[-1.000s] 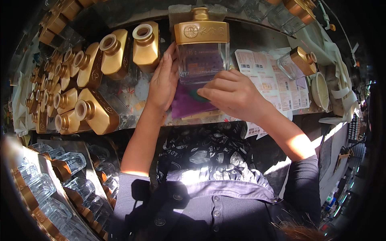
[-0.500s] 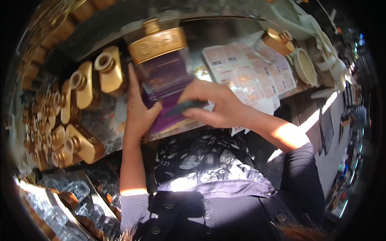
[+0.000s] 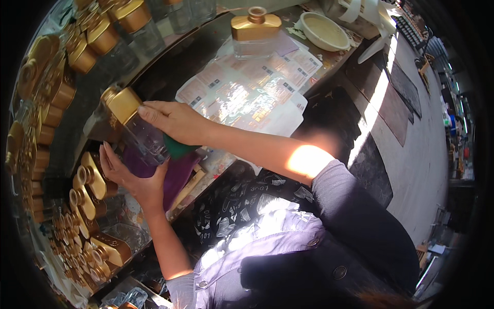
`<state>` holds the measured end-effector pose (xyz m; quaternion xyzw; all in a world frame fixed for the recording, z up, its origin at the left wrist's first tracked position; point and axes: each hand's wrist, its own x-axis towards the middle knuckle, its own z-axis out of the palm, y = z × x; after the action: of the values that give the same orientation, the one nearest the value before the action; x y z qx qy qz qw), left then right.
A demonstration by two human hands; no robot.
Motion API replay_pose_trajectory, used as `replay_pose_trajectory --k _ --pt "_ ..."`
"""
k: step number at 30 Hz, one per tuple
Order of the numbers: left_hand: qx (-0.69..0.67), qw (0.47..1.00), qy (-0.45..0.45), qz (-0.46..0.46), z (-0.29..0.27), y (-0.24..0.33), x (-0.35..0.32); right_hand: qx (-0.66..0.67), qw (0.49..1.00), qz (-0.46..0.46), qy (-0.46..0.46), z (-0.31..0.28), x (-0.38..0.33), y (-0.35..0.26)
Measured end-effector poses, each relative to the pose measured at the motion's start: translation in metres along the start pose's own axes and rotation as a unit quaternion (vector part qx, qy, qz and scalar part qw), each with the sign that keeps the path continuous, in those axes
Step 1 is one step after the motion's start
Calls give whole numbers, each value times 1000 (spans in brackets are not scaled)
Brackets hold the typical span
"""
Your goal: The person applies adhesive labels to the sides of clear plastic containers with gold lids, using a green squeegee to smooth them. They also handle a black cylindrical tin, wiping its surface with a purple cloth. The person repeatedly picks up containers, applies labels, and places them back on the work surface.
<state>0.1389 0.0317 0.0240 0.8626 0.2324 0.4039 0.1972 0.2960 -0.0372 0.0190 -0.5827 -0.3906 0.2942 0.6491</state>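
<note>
A rectangular glass bottle with a gold-coated shoulder and neck leans toward the upper left, over a purple cloth. My right hand grips its side, the fingertips at the edge of the gold part. A dark green flat piece shows under that hand's palm; its kind I cannot make out. Below the bottle, my left hand has its fingers spread apart, with the thumb against or close to the bottle's lower corner.
Several gold-topped bottles crowd the left, with more along the upper left. Printed label sheets lie on the bench to the right. Another gold-topped bottle stands on their far end, beside a cream bowl.
The view has swung to the right. My right hand has gone from holding the green piece in front of the bottle to gripping the bottle's side; my left hand has shifted below it.
</note>
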Motion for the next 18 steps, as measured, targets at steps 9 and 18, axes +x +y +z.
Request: replay_pose_trajectory --k 9,18 --pt "-13 997 -64 -29 8 21 22 -82 992 41 -87 -39 15 -8" --pt "45 991 -83 -96 10 7 3 -625 744 -29 233 -208 18 -80"
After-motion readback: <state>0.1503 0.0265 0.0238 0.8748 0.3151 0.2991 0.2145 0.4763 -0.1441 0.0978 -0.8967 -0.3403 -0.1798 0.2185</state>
